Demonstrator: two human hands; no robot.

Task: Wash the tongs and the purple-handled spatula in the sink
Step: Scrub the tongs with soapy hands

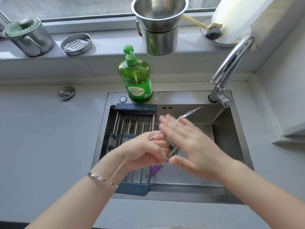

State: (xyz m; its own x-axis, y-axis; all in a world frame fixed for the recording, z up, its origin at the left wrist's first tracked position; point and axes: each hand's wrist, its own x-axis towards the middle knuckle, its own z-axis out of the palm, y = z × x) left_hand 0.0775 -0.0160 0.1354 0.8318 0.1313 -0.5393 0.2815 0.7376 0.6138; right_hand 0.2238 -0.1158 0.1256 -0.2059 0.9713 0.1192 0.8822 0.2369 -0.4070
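Observation:
My left hand [145,149] grips the hinge end of the metal tongs [189,113] over the steel sink [231,146]. The tongs point up and right, and their serrated tip shows past my fingers. My right hand [189,139] lies flat and blurred across the tongs' arms, fingers stretched out, and hides their middle. Below my hands, the purple handle of the spatula [152,171] lies on the sink floor beside the rack; its blade is hidden.
A drying rack [130,128] with blue ends spans the sink's left half. A green dish soap bottle [136,78] stands behind the sink, the faucet [231,66] at back right. Steel pots [159,25], a cup, a dish and a brush sit on the sill.

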